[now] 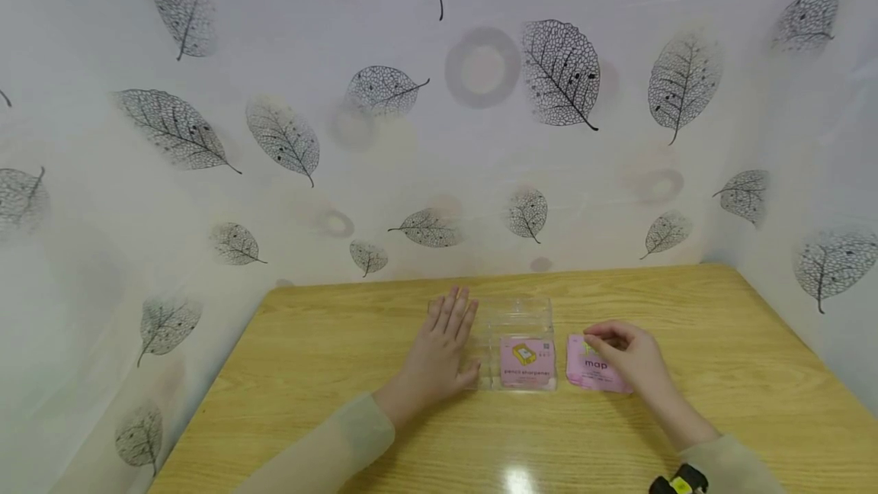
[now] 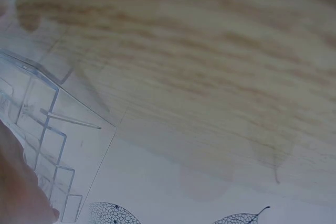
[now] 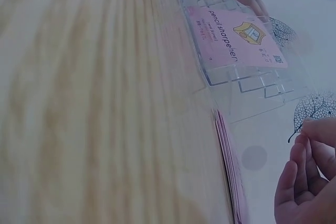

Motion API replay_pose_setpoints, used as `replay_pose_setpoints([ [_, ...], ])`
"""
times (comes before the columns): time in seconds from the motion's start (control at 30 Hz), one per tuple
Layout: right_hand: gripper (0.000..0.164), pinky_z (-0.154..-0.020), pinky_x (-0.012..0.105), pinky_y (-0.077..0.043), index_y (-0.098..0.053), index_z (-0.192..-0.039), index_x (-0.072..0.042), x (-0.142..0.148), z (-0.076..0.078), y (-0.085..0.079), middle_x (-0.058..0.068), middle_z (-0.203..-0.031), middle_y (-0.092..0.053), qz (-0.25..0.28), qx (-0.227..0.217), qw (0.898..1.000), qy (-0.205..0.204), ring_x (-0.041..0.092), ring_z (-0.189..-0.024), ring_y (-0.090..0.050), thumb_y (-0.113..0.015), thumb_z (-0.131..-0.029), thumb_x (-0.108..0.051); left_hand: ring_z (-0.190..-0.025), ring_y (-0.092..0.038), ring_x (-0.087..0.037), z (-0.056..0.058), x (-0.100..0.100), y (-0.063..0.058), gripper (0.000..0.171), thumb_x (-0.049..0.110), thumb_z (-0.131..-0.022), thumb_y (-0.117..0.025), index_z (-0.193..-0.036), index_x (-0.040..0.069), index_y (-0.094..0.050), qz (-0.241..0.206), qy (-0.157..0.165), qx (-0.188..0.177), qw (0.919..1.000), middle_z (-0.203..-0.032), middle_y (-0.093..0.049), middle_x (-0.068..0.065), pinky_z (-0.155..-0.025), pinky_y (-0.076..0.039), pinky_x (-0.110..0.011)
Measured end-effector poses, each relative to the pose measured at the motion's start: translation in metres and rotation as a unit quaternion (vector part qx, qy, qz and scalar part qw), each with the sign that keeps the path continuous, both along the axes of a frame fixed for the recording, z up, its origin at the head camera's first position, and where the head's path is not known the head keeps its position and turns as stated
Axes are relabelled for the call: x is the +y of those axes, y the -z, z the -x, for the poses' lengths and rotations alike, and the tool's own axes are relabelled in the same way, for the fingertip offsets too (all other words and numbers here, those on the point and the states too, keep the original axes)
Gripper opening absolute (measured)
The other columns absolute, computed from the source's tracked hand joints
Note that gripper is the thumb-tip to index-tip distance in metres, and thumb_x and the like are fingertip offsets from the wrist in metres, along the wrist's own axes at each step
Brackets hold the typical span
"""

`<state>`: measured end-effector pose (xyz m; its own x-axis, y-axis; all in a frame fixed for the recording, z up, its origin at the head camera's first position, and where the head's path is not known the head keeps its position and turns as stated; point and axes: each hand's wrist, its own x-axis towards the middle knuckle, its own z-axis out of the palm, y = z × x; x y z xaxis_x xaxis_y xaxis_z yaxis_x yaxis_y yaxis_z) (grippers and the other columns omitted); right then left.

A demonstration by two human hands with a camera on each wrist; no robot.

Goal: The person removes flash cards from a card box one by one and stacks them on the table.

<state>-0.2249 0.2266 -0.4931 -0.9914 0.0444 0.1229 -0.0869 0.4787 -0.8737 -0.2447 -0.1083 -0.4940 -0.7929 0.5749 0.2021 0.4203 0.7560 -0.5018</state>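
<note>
My left hand (image 1: 439, 353) lies with straight, slightly spread fingers on the left side of a clear plastic tiered card holder (image 1: 519, 311). A pink card (image 1: 527, 381) printed "pencil sharpener" leans in the holder's right side. Just right of the holder lies a stack of pink cards (image 1: 597, 381), its top one reading "map". Over that stack's upper right comes my right hand (image 1: 634, 355), thumb and fingertips drawn together. The right wrist view shows these curled fingers (image 3: 299, 153) above the stack's edge (image 3: 227, 161), with no card between them.
A wooden table (image 1: 309, 372) carries the holder and cards. Behind and beside it hangs a pale sheet (image 1: 329, 14) printed with dark leaves. A black band with a yellow patch (image 1: 679, 482) sits at the right sleeve.
</note>
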Motion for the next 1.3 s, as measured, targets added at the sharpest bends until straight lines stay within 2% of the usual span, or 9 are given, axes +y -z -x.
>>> replay_pose_setpoints([
  [0.23, 0.022, -0.070, 0.016, -0.056, -0.076, -0.113, 0.005, -0.005, -0.002, -0.003, 0.015, -0.106, -0.078, -0.002, 0.008, 1.000, -0.010, -0.009, -0.079, -0.060, -0.077, -0.098, -0.011, -0.167, -0.011, -0.037, 0.000, 0.000, 0.000, 0.099, 0.070, -0.102, -0.039, -0.170, 0.004, -0.013, 0.005, -0.002, 0.002, 1.0000, -0.179, -0.012, -0.021, -0.137, -0.017, -0.046],
  [0.33, 0.021, -0.071, 0.016, -0.056, -0.076, -0.112, 0.004, -0.008, -0.003, -0.003, 0.016, -0.107, -0.078, 0.000, 0.010, 1.000, -0.012, -0.008, -0.080, -0.061, -0.076, -0.098, -0.011, -0.167, -0.012, -0.037, 0.001, 0.000, 0.000, 0.098, 0.070, -0.102, -0.039, -0.170, 0.003, -0.014, 0.001, 0.001, 0.001, 1.0000, -0.178, -0.011, -0.021, -0.137, -0.018, -0.046],
  [0.77, 0.015, -0.072, 0.017, -0.057, -0.078, -0.106, 0.002, -0.019, -0.008, -0.009, 0.002, -0.094, -0.078, 0.017, 0.028, 0.999, -0.029, -0.007, -0.078, -0.063, -0.077, -0.096, -0.008, -0.167, -0.014, -0.037, 0.001, -0.001, 0.000, 0.098, 0.070, -0.102, -0.039, -0.170, 0.003, -0.015, 0.003, 0.005, 0.004, 1.0000, -0.178, -0.013, -0.022, -0.137, -0.019, -0.046],
  [1.07, 0.012, -0.069, 0.017, -0.057, -0.078, -0.103, 0.004, -0.027, -0.009, -0.009, 0.009, -0.091, -0.079, 0.021, 0.052, 0.998, -0.042, -0.007, -0.076, -0.063, -0.077, -0.094, -0.003, -0.166, -0.015, -0.038, 0.001, -0.001, 0.000, 0.097, 0.069, -0.102, -0.039, -0.170, 0.003, -0.016, 0.003, 0.006, 0.007, 1.0000, -0.178, -0.014, -0.022, -0.136, -0.020, -0.046],
  [1.3, 0.011, -0.069, 0.018, -0.056, -0.078, -0.103, 0.002, -0.031, -0.005, -0.007, -0.001, -0.090, -0.078, 0.019, 0.038, 0.998, -0.040, -0.005, -0.075, -0.063, -0.078, -0.094, -0.004, -0.167, -0.014, -0.038, 0.000, 0.000, -0.001, 0.097, 0.069, -0.103, -0.038, -0.170, 0.003, -0.015, 0.006, 0.004, 0.004, 1.0000, -0.178, -0.013, -0.022, -0.137, -0.019, -0.046],
])
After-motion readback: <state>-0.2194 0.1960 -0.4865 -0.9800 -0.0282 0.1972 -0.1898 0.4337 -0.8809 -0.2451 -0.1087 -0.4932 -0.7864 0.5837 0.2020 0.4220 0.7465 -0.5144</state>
